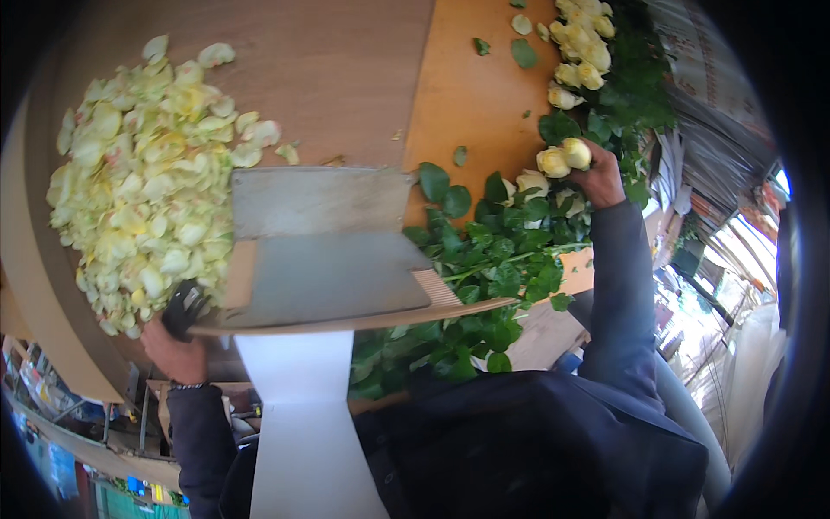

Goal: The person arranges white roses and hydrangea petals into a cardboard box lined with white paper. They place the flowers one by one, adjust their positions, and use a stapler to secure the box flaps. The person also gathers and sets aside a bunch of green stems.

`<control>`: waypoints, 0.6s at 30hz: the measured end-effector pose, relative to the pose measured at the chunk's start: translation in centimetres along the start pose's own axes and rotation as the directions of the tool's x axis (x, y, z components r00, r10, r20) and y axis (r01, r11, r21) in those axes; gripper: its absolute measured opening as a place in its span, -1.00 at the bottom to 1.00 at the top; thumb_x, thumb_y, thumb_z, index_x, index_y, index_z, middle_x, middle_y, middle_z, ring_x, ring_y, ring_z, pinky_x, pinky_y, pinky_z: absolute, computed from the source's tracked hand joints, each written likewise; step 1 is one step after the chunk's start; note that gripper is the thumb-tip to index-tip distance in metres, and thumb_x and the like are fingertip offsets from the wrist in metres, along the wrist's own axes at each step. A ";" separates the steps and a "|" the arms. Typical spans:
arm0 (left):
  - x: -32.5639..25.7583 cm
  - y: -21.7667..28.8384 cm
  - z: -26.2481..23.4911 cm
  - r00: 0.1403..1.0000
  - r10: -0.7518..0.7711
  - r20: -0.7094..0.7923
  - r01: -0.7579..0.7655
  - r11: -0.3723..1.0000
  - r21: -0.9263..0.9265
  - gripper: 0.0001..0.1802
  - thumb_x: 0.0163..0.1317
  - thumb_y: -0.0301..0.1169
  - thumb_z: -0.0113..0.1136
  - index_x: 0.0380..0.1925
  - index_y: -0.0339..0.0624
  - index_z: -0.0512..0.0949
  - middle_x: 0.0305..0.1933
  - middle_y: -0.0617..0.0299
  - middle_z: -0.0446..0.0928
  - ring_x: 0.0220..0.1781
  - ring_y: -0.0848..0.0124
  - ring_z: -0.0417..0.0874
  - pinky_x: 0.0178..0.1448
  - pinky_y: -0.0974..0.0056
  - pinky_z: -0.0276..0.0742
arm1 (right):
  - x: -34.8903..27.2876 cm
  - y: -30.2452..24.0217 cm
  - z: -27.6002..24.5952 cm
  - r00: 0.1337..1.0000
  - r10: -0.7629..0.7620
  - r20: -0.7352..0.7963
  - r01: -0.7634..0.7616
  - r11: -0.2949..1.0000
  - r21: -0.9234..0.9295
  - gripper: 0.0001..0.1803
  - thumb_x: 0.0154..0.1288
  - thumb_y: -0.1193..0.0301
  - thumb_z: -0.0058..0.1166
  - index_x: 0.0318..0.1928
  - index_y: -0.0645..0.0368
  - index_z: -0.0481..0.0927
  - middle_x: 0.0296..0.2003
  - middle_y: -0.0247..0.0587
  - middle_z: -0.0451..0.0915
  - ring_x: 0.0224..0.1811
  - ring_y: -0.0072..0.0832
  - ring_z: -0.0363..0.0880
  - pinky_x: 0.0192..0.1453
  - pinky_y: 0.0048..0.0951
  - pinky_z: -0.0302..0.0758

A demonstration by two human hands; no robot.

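Note:
At the right, my right hand (603, 179) is closed just behind two cream roses (564, 159), their heads showing past my fingers. More leafy rose stems (501, 251) lie below and to the left of it, with a few pale blooms among the leaves. My left hand (175, 348) is at the lower left, closed on a dark, blurred black object (184, 309) whose kind I cannot make out. That object is beside the lower edge of a large heap of pale yellow petals (147, 190).
A metal plate with cardboard edging (333, 272) stands between my hands, above a white folded board (303, 415). A row of cream roses (584, 43) lies at the far right of the wooden table (337, 78). Loose leaves and petals are scattered nearby. Plastic sheeting (705, 65) hangs beyond.

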State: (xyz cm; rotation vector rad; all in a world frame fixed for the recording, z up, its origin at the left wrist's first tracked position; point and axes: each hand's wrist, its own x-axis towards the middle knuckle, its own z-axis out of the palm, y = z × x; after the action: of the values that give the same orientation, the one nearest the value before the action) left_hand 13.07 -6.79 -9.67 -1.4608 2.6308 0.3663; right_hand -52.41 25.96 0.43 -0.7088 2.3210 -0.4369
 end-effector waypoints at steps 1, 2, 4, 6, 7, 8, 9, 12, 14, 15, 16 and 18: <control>0.0 -0.2 0.1 0.998 0.047 -0.049 -0.047 0.999 -0.007 -0.25 -0.06 -0.30 0.57 0.20 -0.25 0.53 0.04 -0.10 0.58 0.13 -0.22 0.53 0.19 -0.16 0.43 | -0.7 0.2 -0.8 0.998 0.062 -0.027 -0.058 0.991 0.123 -0.49 -0.01 0.77 0.37 0.04 0.25 0.74 -0.09 -0.33 0.79 0.02 -0.54 0.72 0.21 -0.43 0.61; 0.0 -0.3 0.2 0.994 0.081 -0.079 -0.082 0.996 -0.020 -0.23 -0.05 -0.25 0.58 0.20 -0.26 0.53 0.04 -0.11 0.58 0.13 -0.23 0.53 0.19 -0.17 0.42 | -1.6 0.3 -1.8 0.999 0.024 -0.031 -0.018 0.983 0.182 -0.49 0.01 0.78 0.36 0.04 0.24 0.73 -0.08 -0.33 0.78 0.03 -0.54 0.71 0.22 -0.43 0.61; 0.1 -0.4 0.2 0.993 0.091 -0.073 -0.094 0.995 -0.038 -0.22 -0.03 -0.19 0.60 0.19 -0.29 0.53 0.05 -0.13 0.58 0.13 -0.24 0.53 0.20 -0.17 0.42 | -3.4 0.4 -3.1 0.998 0.018 -0.059 -0.005 0.979 0.206 -0.50 0.03 0.79 0.36 0.05 0.23 0.73 -0.05 -0.34 0.78 0.04 -0.55 0.71 0.23 -0.43 0.61; 0.1 -0.4 0.1 0.999 0.040 -0.020 -0.040 0.998 -0.038 -0.25 0.02 -0.19 0.58 0.18 -0.32 0.53 0.05 -0.15 0.58 0.12 -0.24 0.53 0.21 -0.14 0.43 | -4.7 0.5 -3.8 0.996 -0.016 -0.088 0.031 0.985 0.168 -0.49 0.03 0.79 0.36 0.05 0.22 0.73 -0.04 -0.34 0.77 0.05 -0.56 0.70 0.23 -0.43 0.62; 0.1 -0.4 0.1 0.999 0.045 -0.029 -0.046 0.998 -0.045 -0.25 0.02 -0.19 0.58 0.18 -0.32 0.53 0.05 -0.15 0.58 0.12 -0.23 0.53 0.21 -0.14 0.43 | -5.1 0.5 -3.9 0.993 -0.004 -0.121 0.026 0.983 0.180 -0.49 0.04 0.79 0.37 0.05 0.22 0.73 -0.04 -0.34 0.77 0.05 -0.56 0.70 0.24 -0.42 0.62; 0.1 -0.3 0.0 0.998 0.048 -0.040 -0.050 0.998 -0.048 -0.25 0.02 -0.20 0.58 0.18 -0.33 0.52 0.05 -0.15 0.58 0.12 -0.23 0.53 0.21 -0.13 0.43 | -5.4 0.6 -3.8 0.988 0.007 -0.151 0.023 0.981 0.195 -0.50 0.04 0.79 0.37 0.05 0.22 0.73 -0.03 -0.34 0.77 0.06 -0.56 0.70 0.24 -0.42 0.61; 0.1 -0.2 0.0 0.997 0.051 -0.052 -0.053 0.997 -0.048 -0.25 0.03 -0.20 0.58 0.18 -0.33 0.52 0.04 -0.15 0.58 0.12 -0.23 0.53 0.21 -0.13 0.43 | -5.6 0.6 -3.7 0.983 0.016 -0.181 0.023 0.977 0.211 -0.50 0.04 0.79 0.37 0.05 0.23 0.73 -0.03 -0.34 0.76 0.06 -0.56 0.70 0.25 -0.41 0.61; 0.1 0.0 0.0 0.996 0.068 -0.065 -0.070 0.997 -0.024 -0.33 0.09 -0.30 0.52 0.18 -0.34 0.51 0.07 -0.12 0.58 0.14 -0.20 0.52 0.22 -0.11 0.43 | -6.0 0.6 -3.4 0.960 0.008 -0.280 0.052 0.977 0.205 -0.45 0.08 0.78 0.38 0.14 0.25 0.68 0.00 -0.33 0.76 0.09 -0.54 0.70 0.29 -0.41 0.60; 0.1 0.0 0.1 0.995 0.065 -0.072 -0.067 0.997 -0.027 -0.36 0.09 -0.36 0.50 0.18 -0.33 0.52 0.08 -0.11 0.57 0.15 -0.19 0.52 0.24 -0.10 0.42 | -6.1 0.6 -3.1 0.907 -0.024 -0.421 0.133 0.964 0.231 -0.40 0.12 0.76 0.39 0.22 0.25 0.65 -0.03 -0.32 0.75 -0.05 -0.57 0.70 0.10 -0.47 0.64; 0.1 0.1 0.1 0.995 0.065 -0.069 -0.068 0.997 -0.035 -0.36 0.08 -0.39 0.49 0.18 -0.32 0.52 0.08 -0.10 0.57 0.15 -0.19 0.52 0.24 -0.10 0.42 | -6.1 0.5 -3.3 0.876 0.012 -0.483 0.127 0.959 0.254 -0.43 0.14 0.75 0.38 0.21 0.25 0.67 -0.08 -0.32 0.75 -0.13 -0.59 0.67 -0.01 -0.50 0.61; 0.1 0.0 0.1 0.995 0.073 -0.073 -0.076 0.996 -0.043 -0.37 0.08 -0.42 0.49 0.18 -0.32 0.52 0.08 -0.09 0.56 0.15 -0.18 0.51 0.25 -0.11 0.41 | -6.1 0.4 -3.5 0.840 0.050 -0.540 0.123 0.952 0.281 -0.46 0.16 0.74 0.38 0.19 0.25 0.68 -0.12 -0.33 0.74 -0.21 -0.62 0.64 -0.11 -0.54 0.58; 0.1 0.0 0.0 0.999 0.036 -0.039 -0.038 0.998 -0.048 -0.35 0.04 -0.45 0.49 0.18 -0.31 0.52 0.07 -0.10 0.56 0.15 -0.19 0.51 0.26 -0.11 0.41 | -5.9 0.1 -4.3 0.768 0.071 -0.636 0.155 0.944 0.292 -0.56 0.20 0.66 0.39 0.13 0.23 0.71 -0.21 -0.37 0.72 -0.36 -0.66 0.54 -0.27 -0.58 0.44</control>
State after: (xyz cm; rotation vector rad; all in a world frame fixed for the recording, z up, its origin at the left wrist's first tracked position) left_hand 13.01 -6.87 -9.71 -1.4492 2.7006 0.4134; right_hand -51.60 29.99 6.42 -0.4859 2.7482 -1.2266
